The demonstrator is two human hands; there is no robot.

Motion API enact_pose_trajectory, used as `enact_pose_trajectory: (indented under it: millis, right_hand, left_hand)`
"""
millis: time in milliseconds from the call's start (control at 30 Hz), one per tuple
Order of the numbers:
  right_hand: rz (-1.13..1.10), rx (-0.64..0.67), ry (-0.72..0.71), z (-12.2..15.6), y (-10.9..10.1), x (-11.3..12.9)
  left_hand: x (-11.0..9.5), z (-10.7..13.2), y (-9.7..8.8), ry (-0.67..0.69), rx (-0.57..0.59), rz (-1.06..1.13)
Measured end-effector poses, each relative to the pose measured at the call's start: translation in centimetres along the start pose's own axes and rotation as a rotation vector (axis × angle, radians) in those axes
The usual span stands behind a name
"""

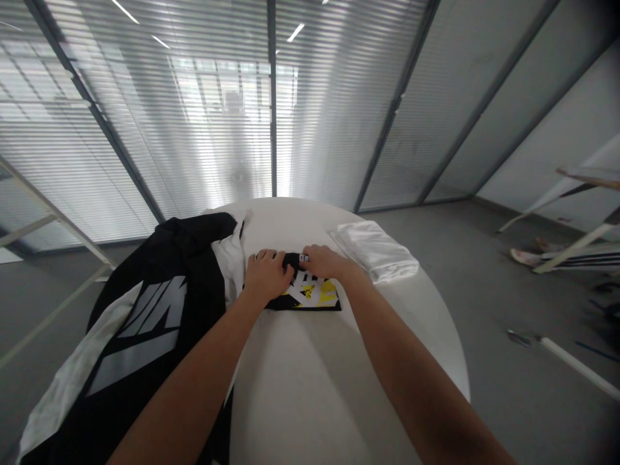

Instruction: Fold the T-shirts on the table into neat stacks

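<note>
A folded black T-shirt [314, 294] with a white and yellow print lies on the round white table [290, 361]. My left hand [267, 274] rests on its left side, fingers stretched toward the far edge and thumb apart. On the far right part of the same shirt lies my right hand [327, 261], its fingers pointing left beside the small neck label. Both hands touch the cloth and partly cover it.
A black garment [194, 258] with a large grey logo and white parts drapes over the table's left side. Folded white cloth [375, 250] lies at the right. Blinds-covered glass panels [232, 148] stand behind. A white pole [578, 367] lies on the floor to the right.
</note>
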State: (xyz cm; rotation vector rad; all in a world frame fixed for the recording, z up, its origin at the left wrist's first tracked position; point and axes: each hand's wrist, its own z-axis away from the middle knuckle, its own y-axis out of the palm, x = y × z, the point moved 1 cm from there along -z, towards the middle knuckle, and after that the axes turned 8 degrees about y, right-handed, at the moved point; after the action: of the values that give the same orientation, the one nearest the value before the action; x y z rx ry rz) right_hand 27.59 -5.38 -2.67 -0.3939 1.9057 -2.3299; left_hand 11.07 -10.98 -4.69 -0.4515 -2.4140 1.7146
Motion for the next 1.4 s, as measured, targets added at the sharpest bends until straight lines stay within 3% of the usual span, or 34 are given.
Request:
enact_pose_trajectory:
  millis: [100, 200, 367, 533, 633, 733, 867, 1067, 1167, 1267, 1333, 1400]
  right_hand:
    - [-0.07, 0.076, -0.059, 0.5, -1.1, -0.4]
    - [-0.178, 0.237, -0.059, 1.2, -2.2, -1.4]
    - [-0.412, 0.467, -0.074, 2.4, -3.1, -2.4]
    - [-0.625, 0.463, -0.077, 3.0, -3.4, -2.2]
    - [-0.625, 0.403, -0.129, 3.3, -4.0, -1.9]
    - [-0.528, 0.311, -0.212, 3.7, -4.9, -1.7]
    - [-0.558, 0.18, -0.243, 4.6, -6.5, -1.5]
    - [-0.765, -0.229, -0.157, 5.9, -8.9, -3.1]
    - [-0.924, -0.452, -0.04, 5.8, -9.1, -6.7]
    - [-0.981, -0.59, 0.191, 5.4, -8.0, -12.0]
    - [-0.849, -0.611, 0.463, 5.1, -6.7, -15.5]
    - [-0.584, -0.547, 0.667, 4.9, -5.3, -18.1]
  left_hand:
    - [0.1, -0.2, -0.3, -0.017, -0.035, 0.001]
    - [0.6, -0.5, -0.6, -0.059, -0.039, -0.019]
    - [2.8, -0.7, -1.5, -0.18, -0.056, -0.098]
    - [6.6, 0.0, -1.2, -0.408, -0.203, -0.244]
    - [8.7, 0.8, 0.2, -0.518, -0.18, -0.266]
    - [9.7, 1.2, 1.4, -0.487, -0.099, -0.273]
    - [9.5, 1.4, 1.7, -0.439, -0.107, -0.319]
    - [9.1, 1.6, 1.7, -0.448, -0.145, -0.332]
    - [9.1, 1.5, 1.8, -0.45, -0.148, -0.32]
    - [9.0, 1.6, 1.8, -0.448, -0.165, -0.311]
    - [9.0, 1.5, 1.7, -0.441, -0.171, -0.306]
    - [8.9, 1.5, 1.7, -0.444, -0.158, -0.308]
